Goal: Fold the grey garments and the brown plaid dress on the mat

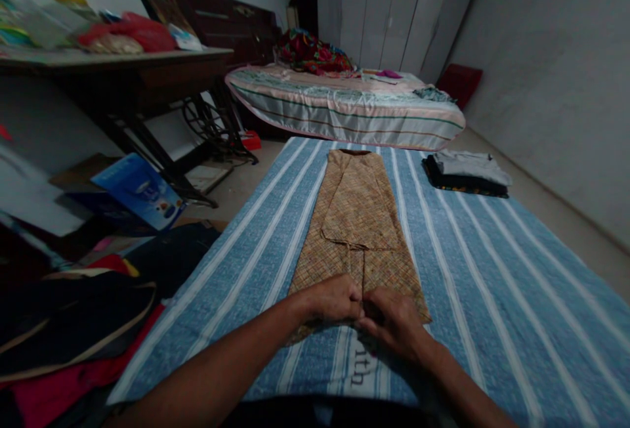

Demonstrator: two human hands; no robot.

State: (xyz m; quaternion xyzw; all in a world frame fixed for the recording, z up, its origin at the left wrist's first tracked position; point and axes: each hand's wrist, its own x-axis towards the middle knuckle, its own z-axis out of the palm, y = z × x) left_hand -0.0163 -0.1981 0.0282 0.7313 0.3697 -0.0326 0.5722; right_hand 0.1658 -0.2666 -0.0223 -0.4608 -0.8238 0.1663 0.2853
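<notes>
A tan and brown checked garment (pixel 361 205) lies lengthwise on a blue-and-white striped cloth (pixel 236 277), its sides and sleeves folded in over the middle. The neck end points away from me and the hem is nearest. At the hem, my left hand (pixel 335 298) is closed with fingertips on the fabric near the centre seam. My right hand (pixel 396 316) meets it from the other side, thumb and fingers pinched on the same edge. The bit of cloth between the fingertips is mostly hidden.
To the right sits a stack of folded clothes (pixel 467 171), grey over black. Beyond is a bed (pixel 344 109) with a red flowered blanket (pixel 315 54). At left stand a treadle sewing table (pixel 147 64), a blue box (pixel 140 192) and a heap of dark clothes (pixel 73 316).
</notes>
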